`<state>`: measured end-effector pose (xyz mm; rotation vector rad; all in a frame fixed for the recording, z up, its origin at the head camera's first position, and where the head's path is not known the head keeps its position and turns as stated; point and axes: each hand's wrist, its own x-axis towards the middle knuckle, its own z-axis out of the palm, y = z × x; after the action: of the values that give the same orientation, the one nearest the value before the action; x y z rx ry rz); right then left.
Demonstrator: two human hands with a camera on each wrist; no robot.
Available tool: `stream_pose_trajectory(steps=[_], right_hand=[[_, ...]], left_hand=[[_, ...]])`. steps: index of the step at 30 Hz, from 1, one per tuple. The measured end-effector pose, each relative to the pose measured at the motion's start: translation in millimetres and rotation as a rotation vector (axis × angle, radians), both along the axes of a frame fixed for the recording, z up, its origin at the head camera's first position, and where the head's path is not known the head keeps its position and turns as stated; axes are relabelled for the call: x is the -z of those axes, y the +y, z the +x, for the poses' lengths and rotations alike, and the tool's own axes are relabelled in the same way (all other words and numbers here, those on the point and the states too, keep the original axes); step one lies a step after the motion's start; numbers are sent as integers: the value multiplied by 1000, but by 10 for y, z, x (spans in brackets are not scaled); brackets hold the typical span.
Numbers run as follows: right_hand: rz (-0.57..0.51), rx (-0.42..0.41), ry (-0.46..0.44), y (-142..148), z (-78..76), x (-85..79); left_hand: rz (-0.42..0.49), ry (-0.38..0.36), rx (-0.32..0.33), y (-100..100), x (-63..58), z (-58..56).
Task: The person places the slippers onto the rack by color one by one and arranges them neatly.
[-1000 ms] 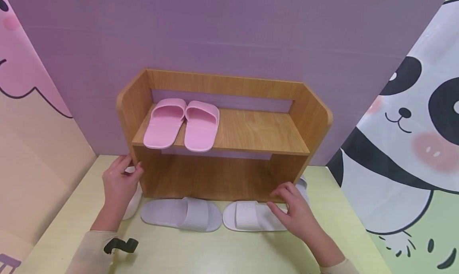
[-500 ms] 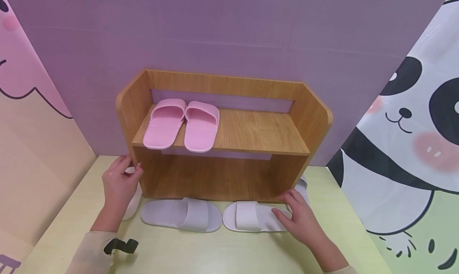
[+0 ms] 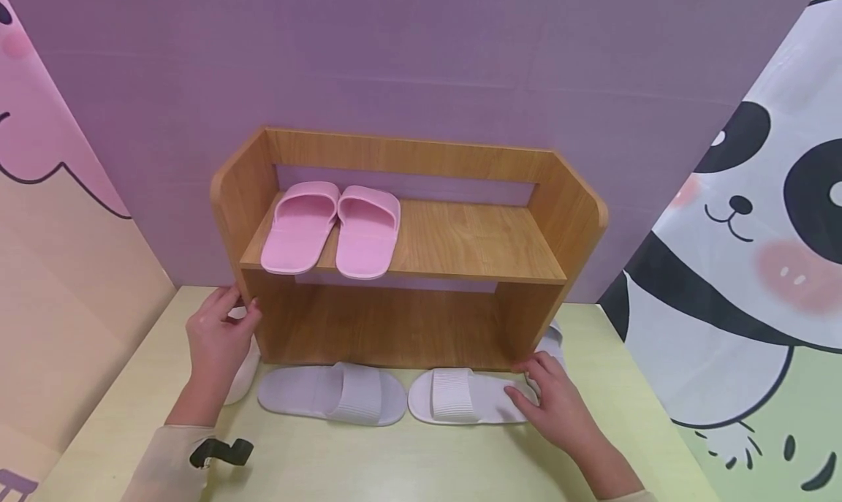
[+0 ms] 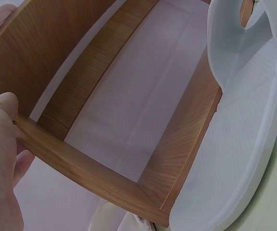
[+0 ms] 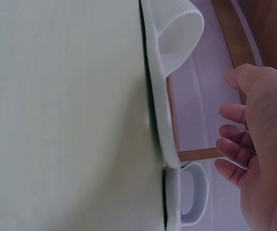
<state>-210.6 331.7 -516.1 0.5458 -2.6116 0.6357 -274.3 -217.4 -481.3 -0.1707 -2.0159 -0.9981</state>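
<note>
A small two-tier wooden shoe rack (image 3: 480,239) stands against the purple wall. My left hand (image 3: 217,341) pinches the front edge of its left side panel, thumb on the inner face, as the left wrist view shows. By the rack's lower right corner is my right hand (image 3: 558,403), fingers apart and loosely bent, holding nothing; whether a fingertip touches the panel I cannot tell. On the upper shelf lie two pink slippers (image 3: 299,242), side by side, toes to the back. A pale grey slipper (image 3: 299,391) and a white slipper (image 3: 490,401) lie along the rack's front.
A white slipper (image 3: 243,378), partly covered by my left hand, lies left of the rack. Another pale slipper (image 3: 552,341) shows behind my right hand. The pale yellow tabletop (image 3: 368,465) extends in front. A panda-printed wall (image 3: 743,268) stands at the right.
My right hand has shifted slightly right and down, toward the rack's lower right corner. My left hand stays on the left panel. The rack and slippers look unmoved.
</note>
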Motion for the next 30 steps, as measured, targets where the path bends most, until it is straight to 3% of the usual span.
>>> stream_pose_trajectory(steps=[17,25,30], right_hand=[[51,-19,-217,65,-15,176],[103,-129,-152,49,1,201],[136,-141,-235,41,0,164]], left_hand=[[-13,16,-2,-4,9,1],[-14,28,-3,0,12,-6],[-16,21,-4,-1,11,0]])
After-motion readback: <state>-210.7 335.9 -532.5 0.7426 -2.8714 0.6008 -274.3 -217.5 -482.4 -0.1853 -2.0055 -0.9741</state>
